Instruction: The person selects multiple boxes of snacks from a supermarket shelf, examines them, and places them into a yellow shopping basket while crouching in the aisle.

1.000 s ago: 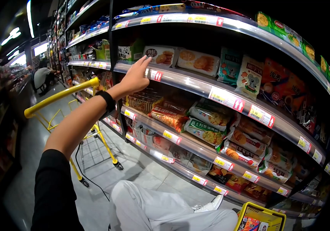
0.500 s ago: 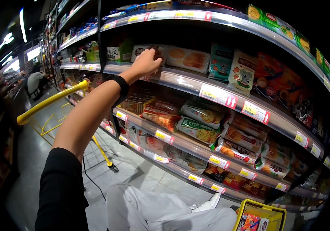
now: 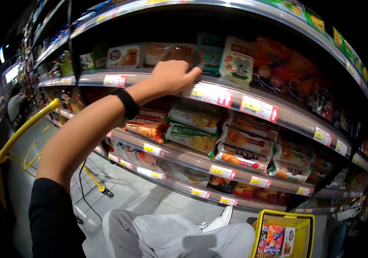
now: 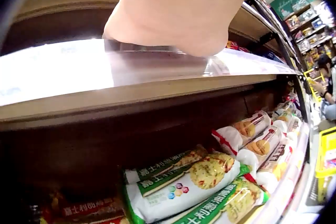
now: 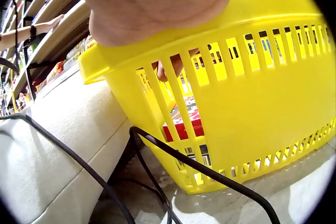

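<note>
In the head view my left hand [image 3: 171, 77] reaches over the edge of the middle shelf [image 3: 143, 78], thumb spread to the right. Its fingers are blurred and overlap a pale biscuit packet [image 3: 156, 51]. Left of it lies another white biscuit packet [image 3: 124, 56]; a teal packet [image 3: 210, 55] and a cream koala packet [image 3: 237, 61] stand to its right. My right hand [image 5: 163, 3] lies over the rim of a yellow basket [image 5: 268, 98] in the right wrist view, fingers hanging inside, partly hidden by the slats. A red box [image 3: 274, 238] and a white packet [image 3: 288, 241] are in the basket.
Orange-red packets [image 3: 278, 62] fill the right of this shelf. Bagged biscuits [image 3: 192, 136] lie on the shelf below. A yellow cart [image 3: 29, 129] stands at left, with a black cable [image 3: 83, 185] near it. My grey-trousered legs [image 3: 171, 234] are in front.
My left hand has moved right along the middle shelf, from the left white packet to the packet beside the teal one. The head view has turned right.
</note>
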Available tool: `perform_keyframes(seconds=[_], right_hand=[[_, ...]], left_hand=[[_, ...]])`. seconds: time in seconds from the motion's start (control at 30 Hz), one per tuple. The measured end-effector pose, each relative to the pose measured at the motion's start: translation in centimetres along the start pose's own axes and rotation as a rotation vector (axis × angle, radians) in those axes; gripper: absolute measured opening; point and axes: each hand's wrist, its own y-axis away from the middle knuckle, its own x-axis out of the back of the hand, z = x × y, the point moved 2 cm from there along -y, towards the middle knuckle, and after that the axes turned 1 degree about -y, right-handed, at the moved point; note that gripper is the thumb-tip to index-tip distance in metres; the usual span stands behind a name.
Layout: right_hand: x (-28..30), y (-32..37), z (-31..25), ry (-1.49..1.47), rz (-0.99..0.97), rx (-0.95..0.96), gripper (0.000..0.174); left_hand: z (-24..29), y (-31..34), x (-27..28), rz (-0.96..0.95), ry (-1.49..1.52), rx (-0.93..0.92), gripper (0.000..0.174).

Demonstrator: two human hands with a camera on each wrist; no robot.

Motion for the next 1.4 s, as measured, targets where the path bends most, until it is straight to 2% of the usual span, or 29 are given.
perform_keyframes(seconds=[0.03, 0.07, 0.13, 0.2, 0.23, 0.27, 0.33, 0.37, 0.4, 0.47, 0.5, 0.53, 0.6, 0.67, 0.73, 0.77, 0.8, 0.87, 0.9, 0.93, 1.0, 1.13, 1.2, 1.33, 1.4], right_hand=[[0.2, -0.2, -0.4, -0.002, 0.014, 0.006, 0.022], [0.2, -0.4, -0.5, 0.002, 0.012, -0.026, 0.022], [0.1, -0.2, -0.2, -0.036, 0.005, -0.015, 0.022], [-1.5, 0.2, 2.0, -0.033, -0.039, -0.096, 0.021], [-2.1, 0.0, 2.2, -0.038, -0.08, -0.142, 0.02], [-2.3, -0.1, 2.2, -0.036, -0.069, -0.154, 0.02], [-1.8, -0.8, 0.8, -0.098, 0.077, -0.058, 0.029], [-2.0, -0.6, 1.2, -0.083, 0.082, -0.054, 0.027], [-1.9, -0.6, 1.2, -0.087, 0.086, -0.057, 0.027], [-2.0, -0.6, 0.9, -0.099, 0.141, -0.031, 0.027], [-2.0, -0.5, 0.9, -0.105, 0.148, -0.037, 0.027], [-1.9, -0.4, 0.9, -0.113, 0.152, -0.041, 0.028], [-1.6, -0.7, 0.7, -0.123, 0.163, -0.05, 0.028], [-1.6, -0.6, 0.5, -0.113, 0.219, -0.034, 0.028], [-1.5, -0.4, 0.6, -0.119, 0.222, -0.065, 0.027], [-1.4, -0.5, 0.5, -0.126, 0.238, -0.053, 0.027], [-1.5, -0.6, 0.4, -0.135, 0.257, -0.034, 0.027], [-1.9, -0.3, 0.7, -0.136, 0.252, -0.031, 0.026], [-1.6, -0.4, 0.6, -0.138, 0.261, -0.025, 0.025], [-1.6, -0.6, 0.6, -0.138, 0.269, -0.015, 0.024], [-2.0, -0.4, 0.8, -0.141, 0.259, -0.006, 0.022], [-1.7, -0.4, 0.8, -0.157, 0.266, -0.038, 0.024], [-1.8, -0.5, 0.7, -0.154, 0.265, -0.03, 0.025], [-2.0, -0.4, 0.8, -0.156, 0.289, -0.001, 0.025], [-2.0, -0.3, 0.9, -0.153, 0.288, -0.01, 0.025]], left_hand=[[0.2, 0.2, 0.1, 0.042, -0.044, -0.03, 0.063], [0.3, 0.4, 0.1, 0.027, 0.03, 0.053, 0.057], [-0.1, 0.2, -0.8, 0.091, 0.021, 0.033, 0.072], [-0.9, 0.0, -1.9, 0.186, -0.067, -0.09, 0.05], [-0.6, 0.1, -1.1, 0.061, -0.057, -0.057, 0.041], [-0.8, -0.2, -1.1, 0.067, -0.051, -0.07, 0.041], [-1.2, -0.6, -1.2, -0.024, -0.09, -0.029, 0.037], [-1.3, -0.9, -1.2, -0.079, -0.079, 0.019, 0.052], [-0.9, -0.8, -0.8, -0.077, -0.083, 0.015, 0.052], [0.2, -0.6, 0.3, 0.07, 0.161, 0.084, 0.08], [1.0, -0.7, 0.9, 0.061, 0.334, -0.038, 0.084], [1.8, -1.0, 1.3, 0.059, 0.329, -0.046, 0.084], [4.1, -1.4, 2.0, -0.123, 0.54, 0.154, 0.079], [5.8, -1.2, 3.6, -0.156, 0.605, 0.275, 0.078], [6.3, -2.1, 3.2, -0.032, 0.404, 0.315, 0.097], [5.5, -3.2, 2.6, -0.046, 0.294, 0.34, 0.104], [5.9, -3.4, 2.5, -0.048, 0.281, 0.335, 0.104], [6.6, -3.8, 2.5, -0.183, 0.432, 0.258, 0.105], [7.5, -3.9, 2.7, -0.218, 0.393, 0.267, 0.103], [8.5, -3.6, 2.7, -0.23, 0.422, 0.248, 0.089], [9.5, -3.5, 2.9, -0.278, 0.475, 0.301, 0.086], [10.4, -4.2, 2.9, -0.29, 0.578, 0.342, 0.083], [10.8, -4.4, 2.6, -0.298, 0.624, 0.421, 0.083], [11.7, -4.1, 2.3, -0.227, 0.652, 0.48, 0.081], [11.5, -3.9, 1.5, -0.211, 0.656, 0.412, 0.079]])
